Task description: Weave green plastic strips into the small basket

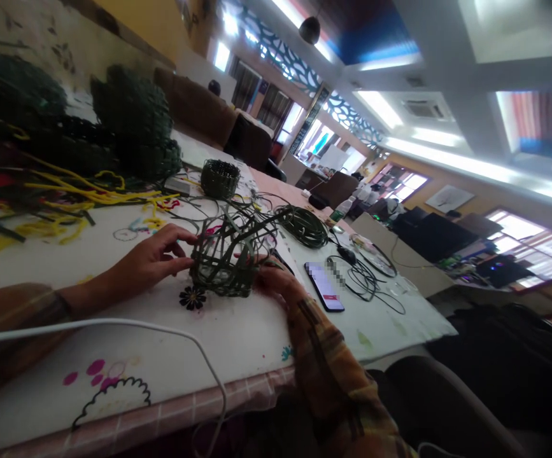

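A small dark green basket (pixel 223 267), partly woven, stands on the table (pixel 237 337), with loose strips sticking up from its rim. My left hand (pixel 163 254) is at its left side, thumb and fingers curved around a gap, the fingertips at the basket wall. On the right side, my right hand (pixel 278 277) holds the basket's wall; some of its fingers are hidden behind the strips.
Behind stands a finished small basket (pixel 220 179). A coil of green strip (pixel 304 226), a phone (pixel 324 286) and black cable (pixel 364 277) lie to the right. Yellow strips (pixel 89 187) and large green bundles (pixel 132 121) fill the left. A white cable (pixel 151 326) crosses the front.
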Available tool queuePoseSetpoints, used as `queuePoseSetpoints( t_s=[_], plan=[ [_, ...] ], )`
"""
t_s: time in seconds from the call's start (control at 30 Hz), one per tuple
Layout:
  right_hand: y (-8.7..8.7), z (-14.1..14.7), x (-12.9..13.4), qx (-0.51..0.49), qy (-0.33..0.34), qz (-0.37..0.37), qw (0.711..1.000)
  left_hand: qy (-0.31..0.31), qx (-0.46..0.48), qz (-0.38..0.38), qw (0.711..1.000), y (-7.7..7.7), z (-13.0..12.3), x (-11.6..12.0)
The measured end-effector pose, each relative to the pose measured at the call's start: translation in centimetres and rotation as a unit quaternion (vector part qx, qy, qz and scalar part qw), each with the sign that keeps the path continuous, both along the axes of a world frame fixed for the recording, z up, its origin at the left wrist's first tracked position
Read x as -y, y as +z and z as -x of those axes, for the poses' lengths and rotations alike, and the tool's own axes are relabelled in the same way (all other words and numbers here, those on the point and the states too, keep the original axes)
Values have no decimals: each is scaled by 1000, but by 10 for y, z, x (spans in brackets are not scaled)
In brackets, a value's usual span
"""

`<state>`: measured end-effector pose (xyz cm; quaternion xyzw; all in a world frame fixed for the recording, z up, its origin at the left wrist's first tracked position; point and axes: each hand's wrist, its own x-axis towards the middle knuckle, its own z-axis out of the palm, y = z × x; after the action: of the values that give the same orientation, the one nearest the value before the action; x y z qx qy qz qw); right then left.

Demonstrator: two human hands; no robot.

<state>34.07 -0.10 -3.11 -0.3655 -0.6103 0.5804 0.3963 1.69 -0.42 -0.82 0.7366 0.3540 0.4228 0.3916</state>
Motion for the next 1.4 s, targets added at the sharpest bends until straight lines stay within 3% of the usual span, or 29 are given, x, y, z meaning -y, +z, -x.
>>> queuePoseSetpoints(
  t_s=[0.13, 0.27, 0.4, 0.5, 0.6, 0.67, 0.77, 0.83, 0.9, 1.0, 1.23, 1.4],
  plan=[
    [-5, 2, 0, -9, -7, 30, 999, 27, 19, -50, 998, 13, -6, 17],
    [-6, 1, 0, 2, -3, 23, 1000, 22, 21, -96, 995, 16, -8, 24],
    [-5, 2, 0, 11, -6, -4, 1000, 27, -4, -101, 994, 2, -3, 13],
    [-3, 7, 2, 2, -33, -42, 999, 49, -1, -42, 998, -14, 6, -4],
    [0, 15, 5, 13, -63, -65, 996, 50, -26, 1, 998, -19, 13, -13],
    [2, 20, 6, 15, -68, -74, 995, 84, -33, -55, 994, -15, 16, -12],
    [2, 25, 7, -5, -79, -59, 995, 135, -55, -233, 961, -6, 16, -4],
    [1, 26, 7, -10, -84, -46, 995, 117, -103, -327, 932, -4, 15, -2],
    [0, 27, 7, -9, -80, -47, 996, 71, -153, -371, 913, -6, 13, -4],
    [-1, 27, 6, -6, -72, -60, 996, 51, -173, -372, 911, -11, 11, -9],
    [0, 31, 2, -111, -80, -54, 989, 108, -111, -404, 901, -18, 15, -24],
    [3, 36, 6, -127, -93, -74, 985, 115, -132, -361, 916, -15, 17, -27]
  ],
)
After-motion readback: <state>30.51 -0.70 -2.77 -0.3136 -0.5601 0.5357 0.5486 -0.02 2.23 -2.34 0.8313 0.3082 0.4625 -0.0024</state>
